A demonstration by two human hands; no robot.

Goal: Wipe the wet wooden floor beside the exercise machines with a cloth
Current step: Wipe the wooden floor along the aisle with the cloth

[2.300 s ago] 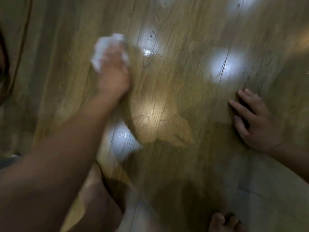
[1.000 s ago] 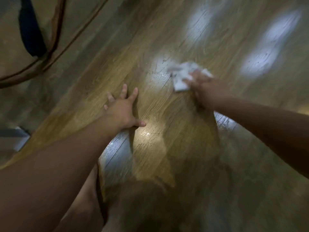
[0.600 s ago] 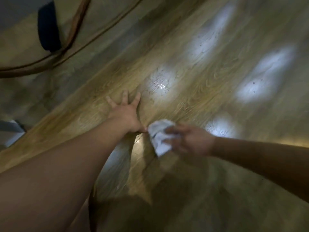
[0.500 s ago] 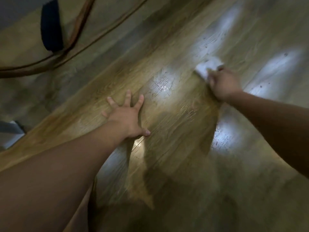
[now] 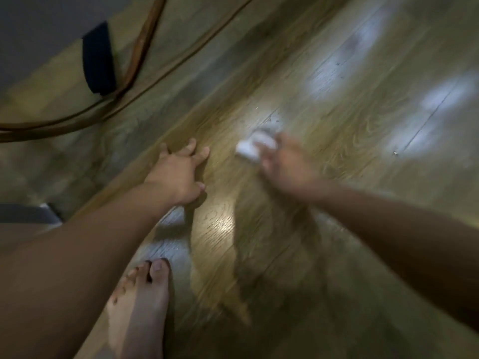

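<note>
A crumpled white cloth point(image 5: 255, 146) lies on the wooden floor point(image 5: 337, 130) near the middle of the view. My right hand point(image 5: 287, 167) grips the cloth from behind and presses it to the boards; the hand is blurred by motion. My left hand point(image 5: 178, 174) rests flat on the floor to the left of the cloth, fingers spread, propping me up. Shiny wet patches glint on the planks beyond and to the right of the cloth.
A dark block point(image 5: 98, 58) on a curved brown bar point(image 5: 137, 50) of an exercise machine sits at the upper left, with a thin cable point(image 5: 181, 60) looping past. My bare foot point(image 5: 140, 304) stands on the floor at the bottom. A grey edge point(image 5: 26, 213) shows at left.
My right hand has swept the cloth back from the far right toward the left hand. The left hand has stayed planted. My foot has come into view.
</note>
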